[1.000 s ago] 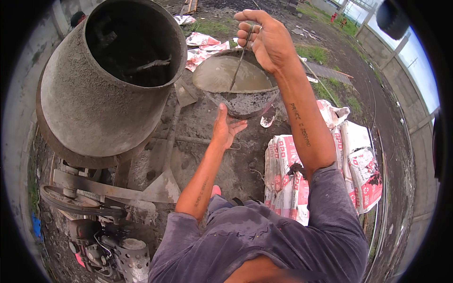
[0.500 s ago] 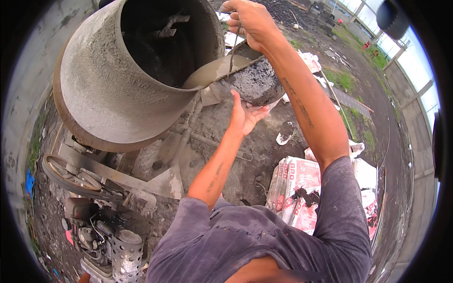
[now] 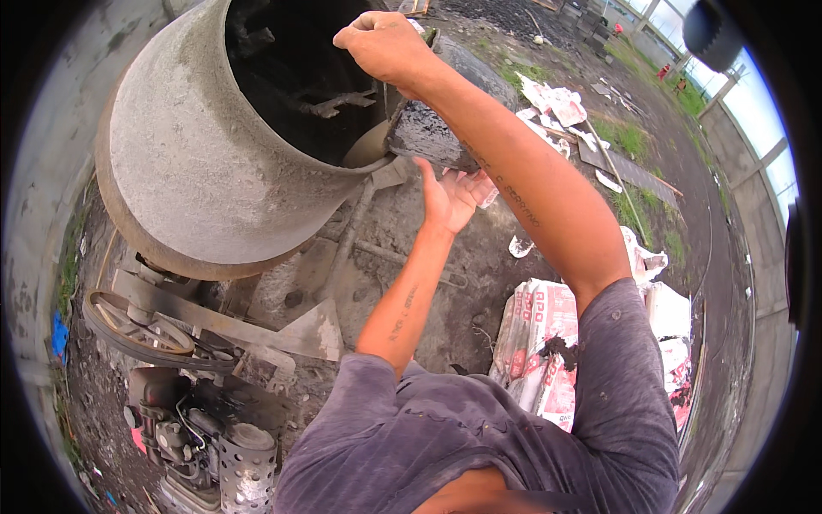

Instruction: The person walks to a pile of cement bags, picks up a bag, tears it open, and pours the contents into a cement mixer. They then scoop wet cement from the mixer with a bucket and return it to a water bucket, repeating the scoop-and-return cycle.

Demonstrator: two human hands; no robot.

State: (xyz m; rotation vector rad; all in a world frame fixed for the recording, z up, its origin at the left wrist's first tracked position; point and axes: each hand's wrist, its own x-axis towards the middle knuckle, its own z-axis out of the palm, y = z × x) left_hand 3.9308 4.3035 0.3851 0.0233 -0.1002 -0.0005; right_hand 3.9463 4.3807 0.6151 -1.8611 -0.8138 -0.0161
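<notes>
A dark, cement-crusted bucket (image 3: 428,135) is tipped toward the mouth of a grey concrete mixer drum (image 3: 184,146). Greyish liquid (image 3: 369,146) shows at the drum's lower lip, beside the bucket's rim. My right hand (image 3: 387,48) is closed on the bucket's thin wire handle, above the drum opening. From below, my left hand (image 3: 454,199) holds the bucket's underside, palm up with the thumb raised. My right forearm covers part of the bucket. Inside the drum a crusted mixing blade (image 3: 338,104) shows.
Below the drum are a pulley wheel (image 3: 141,325) and an engine (image 3: 175,437). Red and white cement bags (image 3: 539,338) lie to my right. Torn bags (image 3: 552,104) and a plank (image 3: 629,171) litter the ground farther off. Concrete walls (image 3: 766,248) stand at the sides.
My right hand has moved left and slightly down, over the drum mouth. The bucket has tipped further toward the drum, and less liquid shows at its lip.
</notes>
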